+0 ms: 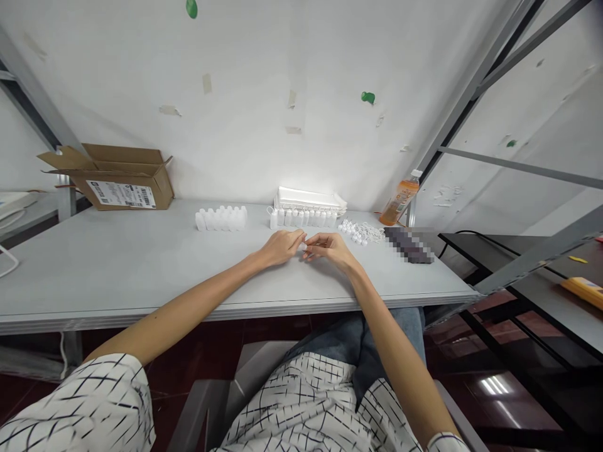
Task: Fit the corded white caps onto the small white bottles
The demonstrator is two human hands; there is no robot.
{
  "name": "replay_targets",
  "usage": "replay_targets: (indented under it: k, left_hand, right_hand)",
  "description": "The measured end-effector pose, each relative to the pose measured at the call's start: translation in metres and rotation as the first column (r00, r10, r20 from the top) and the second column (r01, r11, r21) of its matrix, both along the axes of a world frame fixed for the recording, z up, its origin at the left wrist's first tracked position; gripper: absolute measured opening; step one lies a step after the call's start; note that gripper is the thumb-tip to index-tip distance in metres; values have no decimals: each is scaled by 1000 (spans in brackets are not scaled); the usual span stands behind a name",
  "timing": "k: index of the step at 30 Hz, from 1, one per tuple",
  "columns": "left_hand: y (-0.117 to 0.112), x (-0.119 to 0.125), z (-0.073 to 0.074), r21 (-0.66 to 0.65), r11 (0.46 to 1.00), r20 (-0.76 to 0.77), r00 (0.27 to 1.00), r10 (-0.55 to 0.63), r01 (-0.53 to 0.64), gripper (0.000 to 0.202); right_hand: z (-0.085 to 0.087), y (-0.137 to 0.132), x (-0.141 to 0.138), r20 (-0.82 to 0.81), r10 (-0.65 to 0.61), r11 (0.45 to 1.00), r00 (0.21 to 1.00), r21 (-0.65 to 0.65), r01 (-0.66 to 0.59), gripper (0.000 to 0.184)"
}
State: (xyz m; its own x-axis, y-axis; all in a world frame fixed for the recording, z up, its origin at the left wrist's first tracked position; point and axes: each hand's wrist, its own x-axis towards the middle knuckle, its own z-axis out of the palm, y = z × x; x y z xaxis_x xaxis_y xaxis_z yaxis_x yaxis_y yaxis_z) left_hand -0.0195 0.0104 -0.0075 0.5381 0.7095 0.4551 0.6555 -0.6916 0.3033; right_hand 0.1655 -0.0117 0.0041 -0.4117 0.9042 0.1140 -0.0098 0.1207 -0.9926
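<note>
Just in front of a row of small white bottles (306, 218), my two hands meet over the table. My left hand (281, 247) is closed around a small white bottle (302, 247), of which only one end shows. My right hand (330, 247) pinches at that end with thumb and fingers; whatever lies between its fingertips is too small to make out. To the right lies a loose pile of white caps with cord loops (362, 231). Another cluster of white bottles (221, 219) stands to the left.
Behind the bottle row is a white tray (311, 197). An open cardboard box (127, 182) sits at the back left of the grey table (141, 270). A bottle of orange drink (399, 199) and a blurred dark object (407, 245) are at the right.
</note>
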Motion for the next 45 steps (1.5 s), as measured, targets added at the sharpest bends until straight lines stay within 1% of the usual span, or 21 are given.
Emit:
replay_targets:
  k: [5, 12, 16, 20, 23, 26, 29, 34, 38, 42, 45]
  left_hand:
    - [-1, 0, -1, 34, 999, -47, 999, 5, -4, 33]
    - [-1, 1, -1, 41, 999, -46, 999, -11, 13, 33]
    - [-2, 1, 2, 23, 1000, -40, 999, 5, -4, 33]
    - [-4, 0, 6, 24, 999, -53, 998, -34, 35, 30]
    - [-8, 2, 7, 50, 998, -53, 998, -46, 48, 30]
    - [-10, 4, 7, 60, 997, -23, 999, -49, 50, 33]
    - [-11, 5, 7, 46, 997, 8, 998, -54, 54, 37]
    - [-9, 1, 11, -47, 998, 114, 993, -39, 45, 40]
    - [-6, -1, 11, -98, 994, 225, 974, -30, 53, 39]
    - [0, 0, 8, -114, 992, 310, 951, -8, 45, 37]
    - [4, -1, 8, -133, 991, 329, 944, 11, 35, 35]
  right_hand:
    - [-2, 2, 1, -1, -6, 1000, 1000, 17, 6, 29]
    - [-3, 2, 3, 25, 32, 999, 999, 12, -32, 29]
    - [-2, 1, 1, 5, 12, 1000, 1000, 20, -12, 28]
    - [-1, -1, 0, -20, -19, 999, 1000, 42, 20, 28]
    - [-1, -1, 0, -58, -61, 994, 996, 88, 66, 29]
    - [0, 0, 2, -97, -89, 985, 991, 136, 102, 30]
    - [0, 1, 2, -94, -111, 979, 989, 164, 125, 33]
    - [-5, 5, 0, -19, -167, 966, 986, 195, 167, 39]
    - [-10, 8, -1, 7, -239, 940, 971, 252, 230, 39]
    - [-10, 9, -1, -1, -242, 933, 970, 275, 233, 37]
    - [-9, 8, -2, -12, -245, 932, 970, 273, 238, 38]
